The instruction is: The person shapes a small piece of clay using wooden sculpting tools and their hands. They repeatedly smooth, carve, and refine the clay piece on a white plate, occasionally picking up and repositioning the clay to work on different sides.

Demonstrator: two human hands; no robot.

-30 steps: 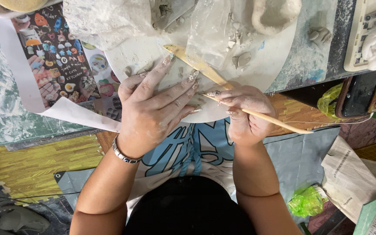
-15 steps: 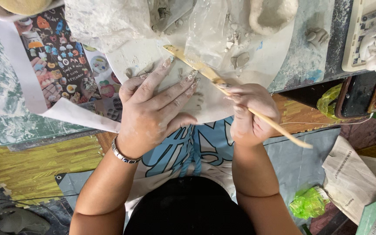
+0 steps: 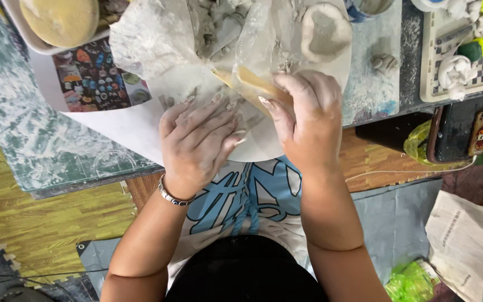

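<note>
The right hand [image 3: 307, 120] is clamped on a flat tan wooden modelling stick [image 3: 248, 83] (long axis running toward ten o'clock), while the left hand [image 3: 199, 141] presses flat, fingers spread, on the pale clay-smeared paper sheet [image 3: 135, 126] at its eight o'clock.

The left hand [image 3: 199, 142] is lying flat, palm down, on the near part of the round white board [image 3: 331, 67], fingers spread and pointing away toward its far rim, long nails dusted pale. Its wrist is wearing a thin metal bracelet [image 3: 171, 196], and the forearm is running back off the board's near edge toward the body. The right hand [image 3: 306, 114] is sitting just beside it, nearer the board's middle, fingers curled and thumb pressing inward, closing around a flat wooden stick [image 3: 252, 83]. The right forearm is angling straight back from the board's near edge.
</note>
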